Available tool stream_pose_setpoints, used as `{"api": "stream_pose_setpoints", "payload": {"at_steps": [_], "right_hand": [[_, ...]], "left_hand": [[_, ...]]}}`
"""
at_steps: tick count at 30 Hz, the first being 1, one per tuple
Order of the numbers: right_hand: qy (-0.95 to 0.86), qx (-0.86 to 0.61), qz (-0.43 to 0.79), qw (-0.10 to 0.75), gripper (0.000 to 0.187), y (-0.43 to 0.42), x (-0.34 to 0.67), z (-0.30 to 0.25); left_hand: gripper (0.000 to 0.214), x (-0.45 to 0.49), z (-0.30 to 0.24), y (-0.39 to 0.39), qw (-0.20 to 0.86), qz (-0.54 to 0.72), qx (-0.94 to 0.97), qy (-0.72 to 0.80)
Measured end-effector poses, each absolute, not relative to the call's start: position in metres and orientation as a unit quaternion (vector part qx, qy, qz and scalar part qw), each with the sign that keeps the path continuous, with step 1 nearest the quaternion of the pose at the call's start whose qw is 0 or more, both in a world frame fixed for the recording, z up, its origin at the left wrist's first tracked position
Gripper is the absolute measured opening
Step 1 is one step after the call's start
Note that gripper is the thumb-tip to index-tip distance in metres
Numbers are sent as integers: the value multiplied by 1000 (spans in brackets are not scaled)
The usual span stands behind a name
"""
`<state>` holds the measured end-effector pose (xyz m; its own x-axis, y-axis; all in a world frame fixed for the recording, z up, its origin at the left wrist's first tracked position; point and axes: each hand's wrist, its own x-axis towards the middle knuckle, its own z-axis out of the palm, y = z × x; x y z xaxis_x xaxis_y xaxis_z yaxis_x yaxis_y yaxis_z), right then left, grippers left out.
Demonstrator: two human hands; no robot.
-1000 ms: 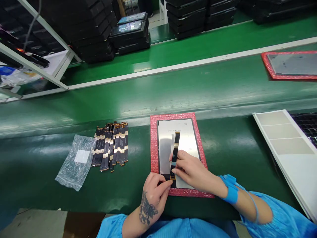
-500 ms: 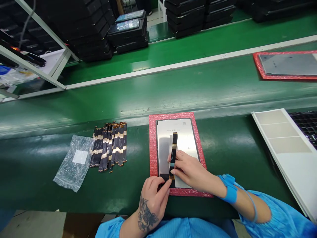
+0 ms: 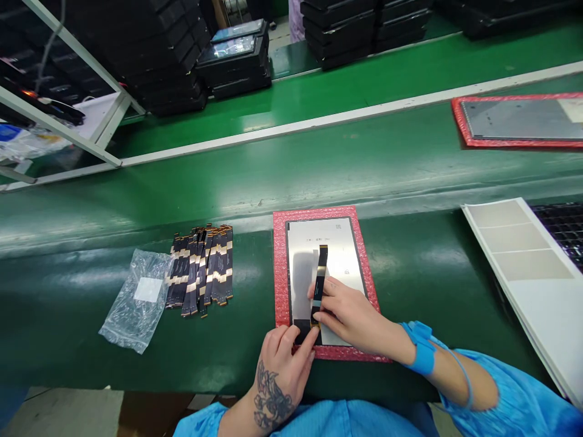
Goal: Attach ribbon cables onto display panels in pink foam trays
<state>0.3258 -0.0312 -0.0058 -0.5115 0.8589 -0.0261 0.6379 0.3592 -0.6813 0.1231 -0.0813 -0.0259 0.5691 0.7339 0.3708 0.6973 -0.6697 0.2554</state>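
A display panel (image 3: 339, 249) with a silvery back lies on a pink bubble-wrap sheet (image 3: 281, 267) in front of me. Between thumb and fingers, my right hand (image 3: 348, 309) pinches a black flat flex cable (image 3: 323, 261), whose far end sticks up over the panel. My left hand (image 3: 285, 358) rests at the panel's near edge, its bent fingers pressed at the cable's lower end by a black strip (image 3: 302, 325). Those fingertips partly cover the connector there. Several more flex cables (image 3: 218, 264) lie in a pile to the left.
Beside the pile lies a clear plastic bag (image 3: 136, 309) with a white label. White sheets (image 3: 523, 291) stand at the right. Farther back, another panel in red wrap (image 3: 514, 118) lies on the green belt. Stacked black trays (image 3: 237, 67) line the back, and a white metal frame (image 3: 77, 51) rises at left.
The red-wrapped panel at the back right has shifted left. A bit of purple clothing has appeared behind the trays. My hands stay at the cable, with only slight finger movement.
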Motion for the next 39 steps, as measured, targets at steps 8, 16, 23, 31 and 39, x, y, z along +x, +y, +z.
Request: {"api": "stream_pose_setpoints", "payload": {"at_steps": [8,16,23,31,39], "right_hand": [[-808,-468,317,165,12,-30,326,-5],[-753,-603,162,208,30,-31,332,-20],[-658,-676,3,333,30,2,376,-35],[-725,-582,51,364,25,-10,352,-39],[-715,-579,122,374,22,-15,346,-35]], "left_hand": [[32,125,-23,-80,75,220,884,406],[36,125,-16,-75,166,220,863,423],[41,123,-27,-80,195,271,832,443],[57,95,5,-67,644,350,388,559],[50,127,22,-34,762,237,316,513]]}}
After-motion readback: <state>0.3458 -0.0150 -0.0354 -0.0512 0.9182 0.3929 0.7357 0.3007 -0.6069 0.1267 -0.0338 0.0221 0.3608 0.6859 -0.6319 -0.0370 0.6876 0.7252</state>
